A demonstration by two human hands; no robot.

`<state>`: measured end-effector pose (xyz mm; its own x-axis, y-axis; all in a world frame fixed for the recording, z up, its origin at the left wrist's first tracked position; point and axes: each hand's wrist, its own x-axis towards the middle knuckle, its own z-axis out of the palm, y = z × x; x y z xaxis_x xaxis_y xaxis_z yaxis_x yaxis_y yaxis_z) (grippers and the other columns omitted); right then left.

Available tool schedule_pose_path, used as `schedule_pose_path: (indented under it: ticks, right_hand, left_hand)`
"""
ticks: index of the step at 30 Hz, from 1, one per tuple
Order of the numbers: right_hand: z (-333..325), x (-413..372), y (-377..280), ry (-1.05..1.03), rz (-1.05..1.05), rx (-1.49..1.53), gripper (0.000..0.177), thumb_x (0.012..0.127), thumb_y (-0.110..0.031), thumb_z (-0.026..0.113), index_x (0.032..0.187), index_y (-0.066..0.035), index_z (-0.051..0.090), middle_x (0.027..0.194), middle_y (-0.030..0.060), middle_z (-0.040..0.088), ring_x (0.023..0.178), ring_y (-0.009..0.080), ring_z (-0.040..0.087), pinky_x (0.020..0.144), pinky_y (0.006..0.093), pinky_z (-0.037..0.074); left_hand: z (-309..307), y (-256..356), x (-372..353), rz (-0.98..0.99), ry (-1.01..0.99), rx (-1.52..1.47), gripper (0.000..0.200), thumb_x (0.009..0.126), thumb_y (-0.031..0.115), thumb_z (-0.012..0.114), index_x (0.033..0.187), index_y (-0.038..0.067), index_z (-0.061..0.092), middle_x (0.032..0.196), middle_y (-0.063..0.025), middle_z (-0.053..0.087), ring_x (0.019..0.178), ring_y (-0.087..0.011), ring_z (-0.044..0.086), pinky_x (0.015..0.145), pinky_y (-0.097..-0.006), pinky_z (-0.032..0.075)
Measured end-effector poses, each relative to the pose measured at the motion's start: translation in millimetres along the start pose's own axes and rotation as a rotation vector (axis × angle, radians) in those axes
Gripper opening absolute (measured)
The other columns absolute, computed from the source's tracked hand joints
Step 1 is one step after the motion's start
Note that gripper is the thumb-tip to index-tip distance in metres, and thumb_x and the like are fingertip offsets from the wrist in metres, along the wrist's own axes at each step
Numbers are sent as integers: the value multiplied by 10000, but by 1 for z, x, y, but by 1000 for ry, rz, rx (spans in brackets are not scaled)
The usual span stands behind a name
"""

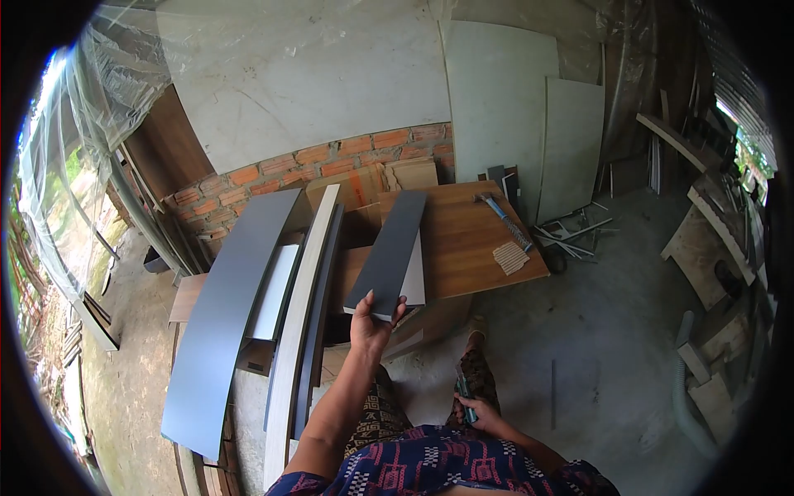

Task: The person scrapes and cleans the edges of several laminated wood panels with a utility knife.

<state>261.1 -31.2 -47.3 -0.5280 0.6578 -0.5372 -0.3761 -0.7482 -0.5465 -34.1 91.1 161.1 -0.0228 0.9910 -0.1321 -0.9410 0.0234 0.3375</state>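
My left hand (374, 324) grips the near end of a narrow dark grey board (392, 246), thumb on its top face and fingers around its edge. The board slants away over the wooden table top (471, 277), partly covering a lighter panel (415, 277) beneath it. My right hand (481, 413) hangs low by my leg, closed around a green and dark hand tool (466, 401) whose kind I cannot make out. On the table top lie a claw hammer (506, 221) with a blue handle and a scrap of corrugated cardboard (510, 258).
Left of the table, a wide grey panel (236, 306), a long pale strip (299, 331) and other boards lie side by side. Sheets (504, 107) lean on the back wall. Thin offcuts (575, 240) and a long strip (553, 393) lie on the floor. More boards (703, 256) stand right.
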Motion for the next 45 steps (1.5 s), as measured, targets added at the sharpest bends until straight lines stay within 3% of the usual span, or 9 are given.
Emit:
schedule_pose_path:
  ticks: [11, 12, 16, 28, 31, 34, 36, 39, 45]
  right_hand:
    - [-12, -1, 7, 24, -17, 146, 245, 887, -216, 555, 1106, -107, 544, 766, 60, 561, 665, 204, 550, 622, 351, 461]
    - [-12, 0, 7, 25, -14, 171, 247, 885, -216, 560, 1106, -107, 540, 766, 59, 564, 661, 198, 553, 619, 348, 463]
    - [-5, -4, 1, 41, 11, 201, 255, 880, -207, 566, 1111, -106, 532, 761, 57, 557, 664, 196, 548, 620, 355, 462]
    - [-11, -3, 1, 99, -14, 168, 267, 863, -221, 574, 1102, -109, 533, 757, 66, 550, 668, 211, 537, 631, 366, 436]
    - [-9, -7, -1, 95, -15, 212, 257, 864, -225, 574, 1087, -105, 533, 755, 70, 549, 665, 211, 529, 629, 361, 432]
    - [-17, -2, 2, 123, -5, 251, 257, 866, -232, 573, 1085, -103, 533, 748, 72, 547, 660, 209, 523, 629, 360, 427]
    - [-10, -3, 0, 127, 1, 238, 256, 868, -234, 570, 1085, -102, 536, 744, 72, 548, 659, 207, 523, 628, 360, 423]
    - [-11, -1, 1, 129, 4, 232, 262, 874, -250, 568, 1087, -99, 545, 744, 69, 551, 656, 203, 523, 628, 357, 421]
    - [-10, 4, 2, 117, -4, 219, 261, 879, -250, 560, 1085, -90, 550, 750, 71, 559, 657, 202, 522, 632, 358, 422]
  left_hand:
    - [-35, -70, 14, -105, 163, 50, 505, 862, 346, 593, 1210, 26, 415, 1095, -196, 540, 976, -367, 579, 783, -487, 528]
    - [-38, -77, 13, -172, 163, 163, 639, 828, 519, 573, 1209, 28, 426, 1086, -178, 548, 942, -327, 589, 782, -459, 516]
    - [-57, -88, 23, -579, 283, 302, 885, 750, 756, 439, 1199, -7, 437, 1052, -185, 583, 908, -302, 604, 750, -418, 519]
    - [-55, -72, 18, -594, 211, 425, 839, 779, 714, 458, 1210, -6, 443, 1063, -195, 568, 905, -307, 596, 761, -421, 509]
    - [-47, -48, -22, -528, 81, 758, 672, 823, 544, 574, 1183, -15, 482, 977, -166, 607, 797, -282, 629, 673, -389, 536]
    - [-32, 3, -58, -153, 7, 1131, 498, 834, 367, 636, 1152, -1, 529, 932, -149, 629, 759, -257, 637, 622, -359, 534]
    - [-20, 46, -82, 321, 117, 1565, 469, 806, 295, 667, 1135, -16, 544, 958, -171, 648, 831, -245, 638, 728, -342, 515]
    - [-27, 99, -117, 707, 525, 2188, 518, 724, 299, 693, 1133, 11, 558, 1050, -163, 603, 983, -320, 545, 858, -381, 444]
    - [-56, 124, -151, 351, 874, 2401, 573, 687, 330, 699, 1107, -29, 548, 1107, -178, 538, 1043, -331, 490, 884, -407, 413]
